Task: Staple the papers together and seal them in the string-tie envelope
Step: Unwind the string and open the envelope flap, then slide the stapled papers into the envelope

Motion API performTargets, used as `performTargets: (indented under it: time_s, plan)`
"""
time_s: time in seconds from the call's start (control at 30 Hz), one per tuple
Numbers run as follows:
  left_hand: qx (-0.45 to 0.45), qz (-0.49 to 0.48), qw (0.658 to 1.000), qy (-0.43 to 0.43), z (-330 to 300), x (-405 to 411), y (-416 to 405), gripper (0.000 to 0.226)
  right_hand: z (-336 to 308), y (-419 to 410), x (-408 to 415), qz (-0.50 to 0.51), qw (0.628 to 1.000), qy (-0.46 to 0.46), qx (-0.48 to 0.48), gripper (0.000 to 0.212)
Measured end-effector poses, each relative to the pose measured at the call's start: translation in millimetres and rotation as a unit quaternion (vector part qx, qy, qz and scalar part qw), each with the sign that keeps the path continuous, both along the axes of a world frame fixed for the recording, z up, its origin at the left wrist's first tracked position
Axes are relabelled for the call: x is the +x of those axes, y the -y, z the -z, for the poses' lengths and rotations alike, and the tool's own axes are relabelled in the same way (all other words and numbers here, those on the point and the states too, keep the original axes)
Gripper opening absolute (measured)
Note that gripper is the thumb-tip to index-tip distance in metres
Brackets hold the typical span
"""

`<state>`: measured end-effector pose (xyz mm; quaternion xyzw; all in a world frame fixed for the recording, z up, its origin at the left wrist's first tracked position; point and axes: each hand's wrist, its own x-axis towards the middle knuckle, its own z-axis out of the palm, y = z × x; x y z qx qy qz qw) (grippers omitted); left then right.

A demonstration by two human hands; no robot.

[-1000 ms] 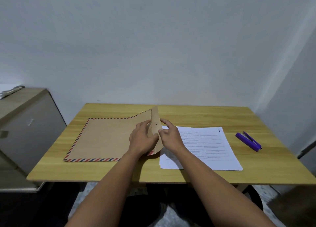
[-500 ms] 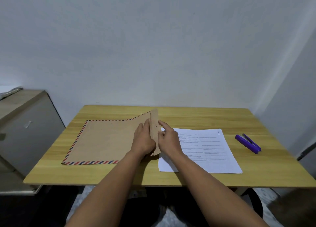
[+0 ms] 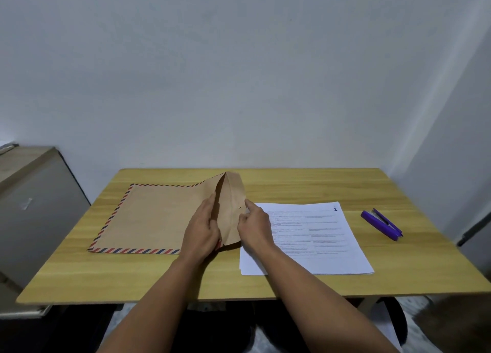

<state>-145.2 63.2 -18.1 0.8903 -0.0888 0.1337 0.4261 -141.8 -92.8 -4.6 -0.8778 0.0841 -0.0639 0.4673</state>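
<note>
The brown envelope point(image 3: 156, 219) is lying flat on the left half of the wooden desk point(image 3: 292, 185), its red-and-blue striped border showing along three edges. Its right end, the flap point(image 3: 231, 206), is standing lifted off the desk between both hands. The left hand point(image 3: 204, 227) is pressing against the inner side of the raised flap, fingers curled around its edge, so its grip is closing on the flap. The right hand point(image 3: 255, 225) is pinching the flap's outer side with thumb and forefinger, right beside a small round fastener; its grip is likewise grasping the flap. The flap is looking creased, with a vertical fold running down its middle.

Just right of the hands, the stack of white printed papers point(image 3: 318, 235) is lying flat, partly under the right wrist, a "1" marked at its far corner. The purple stapler point(image 3: 381, 225) is resting well apart, toward the desk's right edge.
</note>
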Motion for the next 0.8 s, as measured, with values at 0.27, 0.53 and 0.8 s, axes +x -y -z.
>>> performTargets:
  time_s: [0.27,0.53,0.8]
  plan:
    - [0.031,-0.020,0.999,0.031,25,13,-8,0.069,-32,56,15,-0.008,0.995,-0.042,-0.085,0.053]
    - [0.038,-0.034,0.998,0.026,24,22,-3,0.063,-52,185,13,0.106,0.941,-0.229,-0.226,0.066]
    - [0.024,-0.049,0.998,0.012,28,36,-8,0.062,-31,212,18,0.099,0.873,-0.375,-0.294,0.154]
